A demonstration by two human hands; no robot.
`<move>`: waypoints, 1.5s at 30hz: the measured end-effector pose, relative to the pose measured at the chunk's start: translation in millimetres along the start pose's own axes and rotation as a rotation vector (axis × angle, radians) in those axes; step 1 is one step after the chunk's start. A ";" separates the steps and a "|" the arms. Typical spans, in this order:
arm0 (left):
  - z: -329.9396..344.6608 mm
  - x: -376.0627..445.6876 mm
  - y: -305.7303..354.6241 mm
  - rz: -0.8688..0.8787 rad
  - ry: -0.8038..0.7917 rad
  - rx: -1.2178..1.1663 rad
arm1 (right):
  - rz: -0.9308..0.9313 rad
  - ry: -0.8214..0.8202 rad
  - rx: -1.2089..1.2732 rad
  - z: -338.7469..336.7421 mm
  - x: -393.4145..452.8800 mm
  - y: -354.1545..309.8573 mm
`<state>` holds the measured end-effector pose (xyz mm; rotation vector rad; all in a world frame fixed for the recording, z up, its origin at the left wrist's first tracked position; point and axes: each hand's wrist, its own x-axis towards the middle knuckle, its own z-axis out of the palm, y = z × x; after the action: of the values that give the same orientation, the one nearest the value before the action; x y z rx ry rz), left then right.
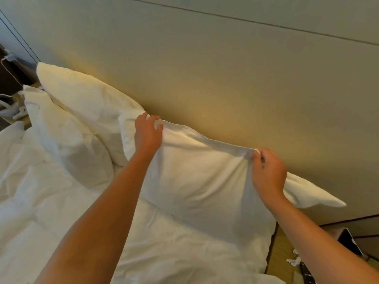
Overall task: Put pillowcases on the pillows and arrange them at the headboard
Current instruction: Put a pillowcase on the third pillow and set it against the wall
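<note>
Nearest the camera, two bare forearms reach forward over a rumpled white duvet [61,201] that covers the bed. The left hand [147,133] has its fingers curled over the upper left corner of a white pillow [194,181], its grip closed on the fabric there. The right hand [268,171] pinches the pillow's top edge further to the right, thumb and fingers narrow and tight on a gathered fold of pillowcase. The cloth is stretched taut between the two hands. This pillow stands upright on the bed, its back against the padded beige headboard [225,78], and a loose corner of it pokes out to the right beyond the right wrist.

To the left, two more white pillows sit at the headboard: one [67,146] leans in front, nearer the duvet, and another [86,95] stands behind it, touching the headboard. At the far left edge a dark bedside stand [12,78] is partly in view.
</note>
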<state>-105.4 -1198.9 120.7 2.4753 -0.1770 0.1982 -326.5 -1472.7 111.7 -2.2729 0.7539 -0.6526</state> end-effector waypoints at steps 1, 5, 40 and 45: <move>16.2 -10.3 -4.0 -0.035 -0.064 0.008 | -0.025 -0.054 -0.105 5.2 -0.8 7.7; 66.8 -59.1 -33.0 -0.147 -0.328 0.058 | -0.181 -0.193 -0.354 31.2 -1.4 11.6; 106.0 -120.2 -39.8 -0.311 -0.467 -0.250 | -0.406 -0.375 -0.079 164.5 77.7 -60.9; 146.4 -136.6 -34.8 -0.273 -0.598 -0.155 | -0.435 -0.396 -0.413 158.5 65.4 -12.0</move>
<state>-218.7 -1250.6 -40.0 2.3039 -0.0950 -0.6510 -178.1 -1442.0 30.5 -2.8633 0.2094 -0.2205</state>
